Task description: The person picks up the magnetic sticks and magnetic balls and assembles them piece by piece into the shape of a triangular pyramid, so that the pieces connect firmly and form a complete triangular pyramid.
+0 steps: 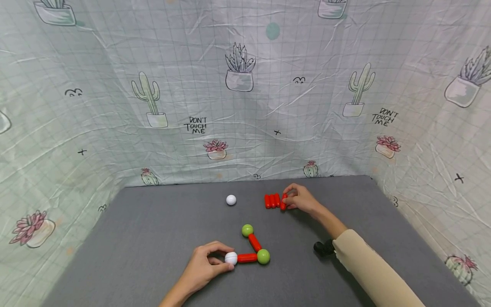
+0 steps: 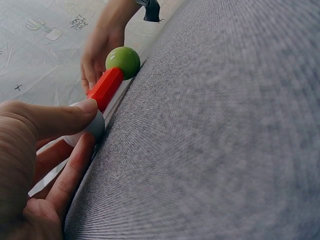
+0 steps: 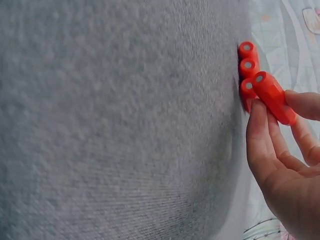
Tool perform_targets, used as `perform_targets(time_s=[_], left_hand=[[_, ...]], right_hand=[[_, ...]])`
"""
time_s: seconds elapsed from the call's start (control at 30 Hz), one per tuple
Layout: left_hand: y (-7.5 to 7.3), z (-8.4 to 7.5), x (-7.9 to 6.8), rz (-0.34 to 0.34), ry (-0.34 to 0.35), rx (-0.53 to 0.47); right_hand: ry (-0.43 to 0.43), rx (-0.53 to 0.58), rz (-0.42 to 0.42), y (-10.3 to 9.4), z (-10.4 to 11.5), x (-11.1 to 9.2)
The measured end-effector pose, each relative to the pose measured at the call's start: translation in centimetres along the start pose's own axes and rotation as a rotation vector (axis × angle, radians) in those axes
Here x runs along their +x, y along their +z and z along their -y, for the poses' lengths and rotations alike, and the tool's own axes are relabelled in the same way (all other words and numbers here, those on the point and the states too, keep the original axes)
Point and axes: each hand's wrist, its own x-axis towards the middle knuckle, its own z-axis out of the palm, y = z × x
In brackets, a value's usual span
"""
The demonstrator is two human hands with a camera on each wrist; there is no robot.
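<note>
We see the right hand (image 1: 303, 200) pinching a red rod (image 1: 284, 202), its long axis running near to far.
The right thumb and fingers close on the rod, which sits toward the far side of the grey tabletop (image 1: 172, 221), its far end leaning slightly right; just left of it, three red rods (image 1: 272, 201) lie side by side, pointing nearly the same way, and farther left rests a lone white ball (image 1: 231, 200). Nearer us, the left hand (image 1: 202, 263) pinches another white ball (image 1: 231, 258); from it a joined rod (image 1: 247, 258) points rightward to a green ball (image 1: 263, 256), whence a second joined rod (image 1: 255, 243) slants away and left to another green ball (image 1: 247, 230).
</note>
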Motion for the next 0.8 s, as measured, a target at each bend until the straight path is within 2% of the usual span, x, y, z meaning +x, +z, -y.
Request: perform_targets(time_s=[0.17,0.8], left_hand=[[0.0,-0.1,0.0,0.006,-0.020,0.001],[0.0,0.0,0.0,0.012,0.009,-0.016]], right_hand=[[-0.011,0.011,0.018,0.4,0.4,-0.4],[-0.108,0.004,0.104,3.3,2.4,-1.8]])
